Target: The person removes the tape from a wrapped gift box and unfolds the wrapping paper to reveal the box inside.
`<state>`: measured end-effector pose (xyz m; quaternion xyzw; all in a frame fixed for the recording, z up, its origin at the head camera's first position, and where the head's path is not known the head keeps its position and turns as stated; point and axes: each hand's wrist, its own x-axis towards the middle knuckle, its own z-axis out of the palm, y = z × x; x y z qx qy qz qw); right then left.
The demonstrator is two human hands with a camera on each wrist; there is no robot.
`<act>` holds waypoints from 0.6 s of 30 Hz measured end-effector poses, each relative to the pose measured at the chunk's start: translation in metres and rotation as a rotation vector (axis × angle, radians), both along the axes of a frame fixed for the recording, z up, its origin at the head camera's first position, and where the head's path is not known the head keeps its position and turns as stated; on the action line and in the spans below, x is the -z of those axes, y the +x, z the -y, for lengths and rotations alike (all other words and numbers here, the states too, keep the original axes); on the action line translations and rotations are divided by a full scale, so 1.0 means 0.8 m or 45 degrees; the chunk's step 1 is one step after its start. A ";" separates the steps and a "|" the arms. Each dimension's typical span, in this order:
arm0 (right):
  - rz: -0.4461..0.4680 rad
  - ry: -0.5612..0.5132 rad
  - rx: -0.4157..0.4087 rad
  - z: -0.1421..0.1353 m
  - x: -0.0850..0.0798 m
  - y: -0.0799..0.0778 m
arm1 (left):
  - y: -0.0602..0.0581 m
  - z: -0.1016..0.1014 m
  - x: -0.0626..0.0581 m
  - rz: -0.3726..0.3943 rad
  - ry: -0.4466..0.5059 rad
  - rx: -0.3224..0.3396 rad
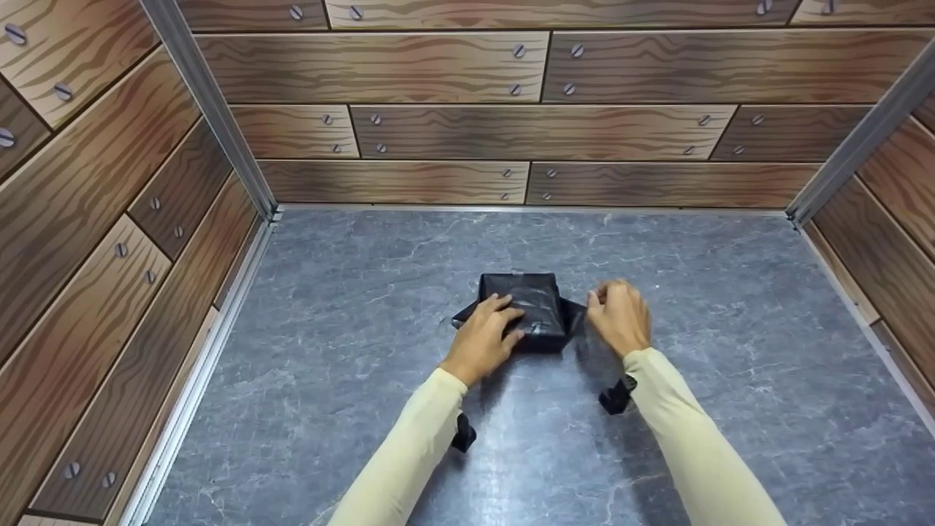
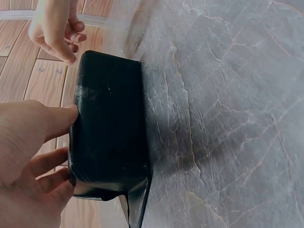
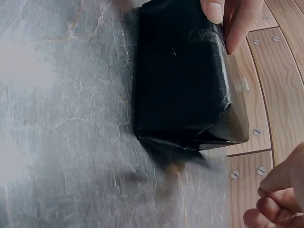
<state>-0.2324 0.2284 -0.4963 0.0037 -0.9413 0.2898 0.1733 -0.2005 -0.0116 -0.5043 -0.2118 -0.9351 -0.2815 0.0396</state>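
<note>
A box wrapped in glossy black sheet [image 1: 537, 292] lies on the grey marbled surface. At its right end a loose folded flap [image 1: 574, 314] sticks out, and another flap [image 1: 462, 316] shows at the left end. My left hand [image 1: 478, 340] rests on the box's top at the left, fingers spread and thumb near the front edge. Beside the right flap is my right hand [image 1: 622, 318], its fingers curled and thumb close to the index finger; nothing shows between them. In the left wrist view a clear tape strip [image 2: 81, 91] sits on the box's edge.
Wood-patterned panels [image 1: 453, 131] stand at the back and both sides, with metal rails [image 1: 219, 117] at the corners. The grey marbled surface [image 1: 350, 292] reaches up to them. A small black device [image 1: 617, 394] sits on each wrist.
</note>
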 end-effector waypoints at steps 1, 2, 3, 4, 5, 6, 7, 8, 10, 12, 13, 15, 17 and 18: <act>0.000 -0.003 0.000 0.000 0.000 0.000 | 0.000 0.000 0.001 -0.008 -0.001 0.001; 0.003 -0.007 0.001 0.000 0.000 0.000 | 0.000 0.001 0.002 -0.015 -0.008 0.001; 0.003 -0.011 0.000 0.000 0.000 0.000 | 0.001 0.001 0.003 -0.025 -0.013 0.001; 0.002 -0.014 -0.002 0.000 0.000 0.000 | 0.001 0.002 0.004 -0.036 -0.019 0.002; -0.002 -0.016 -0.010 0.000 0.001 -0.001 | 0.001 0.003 0.005 -0.040 -0.021 0.000; -0.004 -0.019 -0.024 0.001 0.001 -0.001 | 0.001 0.004 0.006 -0.045 -0.019 -0.002; -0.002 -0.022 -0.043 0.001 0.002 -0.001 | 0.001 0.004 0.007 -0.051 -0.015 -0.003; -0.004 -0.024 -0.066 0.002 0.002 -0.001 | 0.000 0.005 0.008 -0.056 -0.009 -0.007; -0.004 -0.030 -0.133 0.004 0.004 -0.002 | -0.001 0.007 0.008 -0.059 0.013 -0.014; 0.013 -0.041 -0.222 0.006 0.005 -0.002 | -0.001 0.008 0.008 -0.062 0.031 -0.020; 0.028 -0.050 -0.265 0.007 0.007 -0.003 | -0.001 0.008 0.008 -0.068 0.033 -0.018; 0.066 -0.062 -0.342 0.009 0.009 -0.003 | -0.001 0.007 0.008 -0.082 0.030 -0.011; 0.114 -0.068 -0.402 0.011 0.012 -0.004 | 0.000 0.007 0.008 -0.110 0.004 0.003; 0.140 -0.069 -0.421 0.012 0.014 -0.004 | 0.001 0.006 0.008 -0.130 -0.012 0.012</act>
